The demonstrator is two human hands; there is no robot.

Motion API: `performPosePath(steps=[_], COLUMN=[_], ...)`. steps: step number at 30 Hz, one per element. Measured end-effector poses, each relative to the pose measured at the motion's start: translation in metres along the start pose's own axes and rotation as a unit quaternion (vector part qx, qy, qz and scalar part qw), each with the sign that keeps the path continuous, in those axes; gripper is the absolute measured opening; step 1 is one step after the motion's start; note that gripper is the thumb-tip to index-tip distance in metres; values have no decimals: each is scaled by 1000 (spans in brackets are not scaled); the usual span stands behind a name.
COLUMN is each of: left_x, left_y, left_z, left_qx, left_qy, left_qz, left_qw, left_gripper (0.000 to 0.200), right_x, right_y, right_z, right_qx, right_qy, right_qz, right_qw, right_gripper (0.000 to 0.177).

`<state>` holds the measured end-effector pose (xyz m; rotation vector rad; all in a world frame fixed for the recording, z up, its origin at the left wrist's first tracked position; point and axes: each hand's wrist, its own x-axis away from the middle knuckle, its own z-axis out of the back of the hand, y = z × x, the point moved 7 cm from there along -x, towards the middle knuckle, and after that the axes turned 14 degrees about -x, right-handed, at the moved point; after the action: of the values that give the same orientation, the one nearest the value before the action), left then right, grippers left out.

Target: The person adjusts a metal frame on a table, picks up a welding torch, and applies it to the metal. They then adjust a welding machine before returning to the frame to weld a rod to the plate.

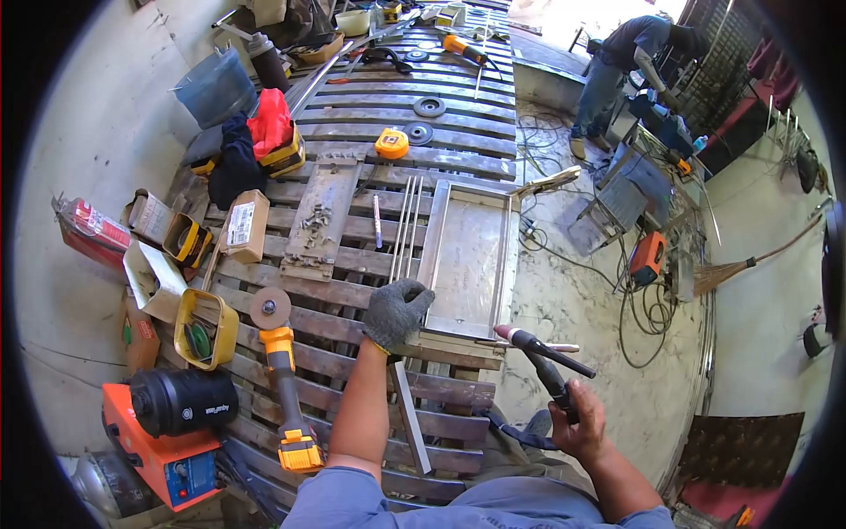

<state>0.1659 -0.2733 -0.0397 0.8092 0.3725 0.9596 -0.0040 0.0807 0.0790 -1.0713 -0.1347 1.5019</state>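
Note:
My left hand (398,313), in a grey knit glove, has its fingers curled at the lower left corner of a rectangular metal frame (469,256). What the fingers hold is hidden from above. Thin metal rods (407,227) lie just beyond the glove, beside the frame. A flat metal bar (410,419) sticks out on the near side of the glove. My bare right hand (582,419) grips the black handle of a TIG welding torch (548,375). The torch's pinkish nozzle points left, close to the frame's lower right corner.
An angle grinder (280,370) lies on the slatted metal table (352,348). Left of it are a yellow container (205,331), an orange machine (163,454) and a black flask (185,403). A tape measure (392,143) lies farther back. Another person (630,66) bends over at the upper right; cables cross the floor.

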Motion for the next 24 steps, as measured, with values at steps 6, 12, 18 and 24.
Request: performPosePath(steps=[6, 12, 18, 24], left_x=[-2, -5, -7, -9], left_y=[-7, -13, -22, -11], left_z=[-1, -3, -7, -2], left_qx=[-6, 20, 44, 8], left_qy=[-10, -41, -43, -69], left_qz=[-16, -13, -14, -45], left_qw=[1000, 999, 998, 997], left_gripper=[34, 34, 37, 40], right_x=[-3, 1, 33, 1], right_y=[-1, 0, 29, 31], right_z=[-11, -45, -68, -84], right_qx=[-11, -5, -58, -43], right_qy=[4, 45, 4, 1], right_qz=[1, -39, -115, -61], right_qw=[1000, 998, 992, 997], right_gripper=[68, 76, 71, 75])
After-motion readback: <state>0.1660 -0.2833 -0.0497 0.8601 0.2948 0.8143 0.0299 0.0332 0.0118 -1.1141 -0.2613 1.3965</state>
